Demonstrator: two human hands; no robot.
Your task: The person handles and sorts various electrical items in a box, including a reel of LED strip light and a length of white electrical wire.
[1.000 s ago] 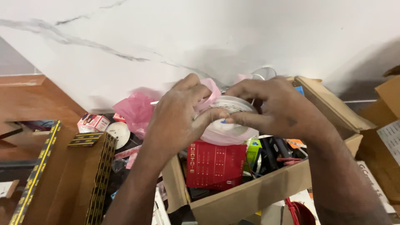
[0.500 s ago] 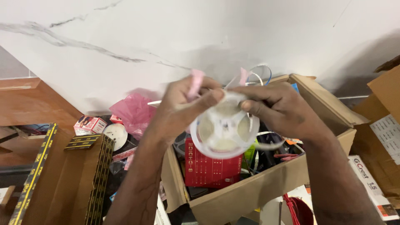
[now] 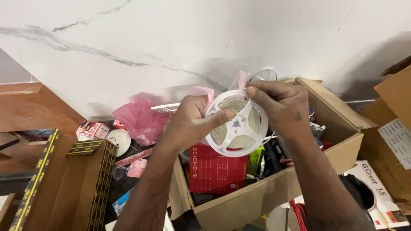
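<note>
A white plastic reel (image 3: 236, 125) wound with light strip is held upright, its face toward me, above an open cardboard box (image 3: 274, 194). My left hand (image 3: 188, 122) grips the reel's left side, thumb across its spokes. My right hand (image 3: 284, 105) pinches its upper right rim. A pink plastic bag (image 3: 204, 95) shows behind the left fingers. Inside the box lies a red package (image 3: 216, 169) among cables and small parts.
A crumpled pink bag (image 3: 139, 117) and a white disc (image 3: 117, 140) lie left of the box. A brown carton with yellow-black edging (image 3: 64, 179) stands at lower left. More cardboard boxes (image 3: 396, 128) sit at right. A white marbled wall (image 3: 171, 38) is behind.
Both hands lifted the reel out of the pink bag above the box and turned it upright so its spoked face points at me.
</note>
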